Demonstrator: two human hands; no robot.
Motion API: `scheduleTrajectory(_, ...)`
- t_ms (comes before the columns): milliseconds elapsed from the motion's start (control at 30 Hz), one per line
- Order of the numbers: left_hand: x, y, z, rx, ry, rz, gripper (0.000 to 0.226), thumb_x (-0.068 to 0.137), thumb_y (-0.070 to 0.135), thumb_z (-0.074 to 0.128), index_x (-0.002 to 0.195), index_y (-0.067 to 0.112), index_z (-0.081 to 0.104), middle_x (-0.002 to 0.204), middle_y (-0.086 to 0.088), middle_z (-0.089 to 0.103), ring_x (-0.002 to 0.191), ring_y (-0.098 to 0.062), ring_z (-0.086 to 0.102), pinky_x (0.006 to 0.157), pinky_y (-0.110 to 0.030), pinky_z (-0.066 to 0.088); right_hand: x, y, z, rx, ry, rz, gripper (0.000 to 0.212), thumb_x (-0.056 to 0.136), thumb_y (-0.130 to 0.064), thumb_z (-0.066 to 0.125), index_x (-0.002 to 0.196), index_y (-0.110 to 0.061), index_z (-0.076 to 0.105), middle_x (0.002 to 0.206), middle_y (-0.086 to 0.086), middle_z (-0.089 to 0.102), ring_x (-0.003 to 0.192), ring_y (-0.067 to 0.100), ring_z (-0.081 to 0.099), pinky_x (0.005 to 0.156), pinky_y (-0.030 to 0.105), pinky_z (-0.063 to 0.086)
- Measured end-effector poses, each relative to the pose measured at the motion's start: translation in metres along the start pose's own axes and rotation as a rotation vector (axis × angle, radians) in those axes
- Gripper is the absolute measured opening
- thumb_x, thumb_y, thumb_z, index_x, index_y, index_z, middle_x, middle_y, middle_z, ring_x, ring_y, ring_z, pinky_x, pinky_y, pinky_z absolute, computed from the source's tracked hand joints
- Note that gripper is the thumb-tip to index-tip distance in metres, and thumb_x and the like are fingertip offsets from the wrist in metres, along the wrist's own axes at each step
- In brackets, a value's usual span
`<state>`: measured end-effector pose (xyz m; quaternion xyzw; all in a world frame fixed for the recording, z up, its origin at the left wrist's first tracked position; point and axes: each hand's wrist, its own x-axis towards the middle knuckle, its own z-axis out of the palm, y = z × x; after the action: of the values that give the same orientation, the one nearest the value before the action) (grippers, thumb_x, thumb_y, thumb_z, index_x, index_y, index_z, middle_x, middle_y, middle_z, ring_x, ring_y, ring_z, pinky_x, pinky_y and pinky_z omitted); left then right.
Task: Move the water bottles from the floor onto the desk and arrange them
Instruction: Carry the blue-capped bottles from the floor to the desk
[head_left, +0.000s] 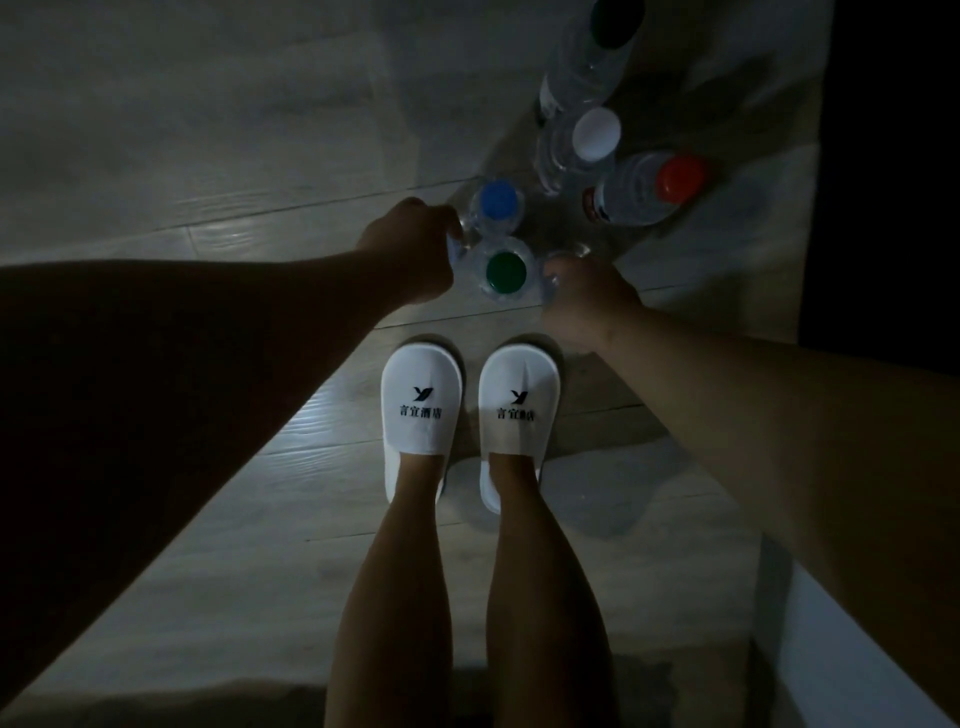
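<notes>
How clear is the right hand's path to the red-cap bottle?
Probably yes: the red-cap bottle sits just beyond the right hand, and nothing seems to stand between them. The hand may be on clear plastic beside the green-cap bottle; too dark to tell.

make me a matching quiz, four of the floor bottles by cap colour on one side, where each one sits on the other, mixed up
Bottles
1. blue-capped bottle
2. green-capped bottle
3. red-capped bottle
4. white-capped bottle

Places
a. farthest right of the group
b. nearest the slippers, between the left hand and the right hand
c. beside the left hand, just past the green cap
d. between the red cap and the dark-capped bottle

Pairs: 1-c, 2-b, 3-a, 4-d
</notes>
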<state>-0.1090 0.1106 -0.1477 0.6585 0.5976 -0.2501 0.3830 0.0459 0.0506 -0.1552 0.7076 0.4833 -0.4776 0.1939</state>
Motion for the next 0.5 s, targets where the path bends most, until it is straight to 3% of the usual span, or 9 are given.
scheduleTrajectory(133, 0.001, 0.002, -0.005, -0.064, -0.024, -0.017, 0.046, 0.083, 0.005, 0.064, 0.127, 0.015, 0.053, 0.124, -0.013, 0.050, 0.090, -0.019, 0.046, 0.076, -0.024, 0.038, -0.003, -0.003, 0.007, 0.048, -0.029, 0.038, 0.052, 0.093, -0.011, 0.049, 0.142, -0.017, 0.035, 0.149, 0.016, 0.023, 0.123, 0.035, 0.046, 0.091, 0.033, 0.041)
scheduleTrajectory(267, -0.012, -0.006, -0.010, -0.021, -0.077, 0.023, 0.049, 0.084, 0.006, 0.063, 0.130, 0.016, 0.050, 0.131, -0.014, 0.045, 0.112, -0.030, 0.052, 0.080, -0.027, 0.040, -0.013, 0.009, 0.011, 0.017, -0.080, 0.025, 0.051, 0.091, -0.008, 0.051, 0.139, -0.023, 0.037, 0.153, 0.013, 0.012, 0.123, 0.038, 0.045, 0.096, 0.038, 0.043)
scheduleTrajectory(367, -0.029, -0.011, -0.010, -0.011, -0.071, 0.015, 0.041, 0.091, 0.012, 0.056, 0.131, 0.009, 0.050, 0.131, -0.017, 0.049, 0.115, -0.032, 0.052, 0.087, -0.033, 0.044, -0.017, 0.018, 0.008, 0.097, -0.144, 0.061, 0.047, 0.091, -0.011, 0.053, 0.134, -0.027, 0.042, 0.147, 0.014, 0.026, 0.115, 0.037, 0.051, 0.088, 0.044, 0.053)
scheduleTrajectory(500, -0.058, -0.024, -0.005, -0.006, -0.133, -0.004, 0.044, 0.086, 0.005, 0.061, 0.128, 0.012, 0.051, 0.134, -0.014, 0.045, 0.114, -0.030, 0.052, 0.081, -0.027, 0.040, -0.039, 0.017, 0.003, 0.220, -0.240, 0.177, 0.034, 0.092, -0.012, 0.053, 0.125, -0.017, 0.050, 0.123, 0.015, 0.052, 0.101, 0.034, 0.059, 0.079, 0.047, 0.058)
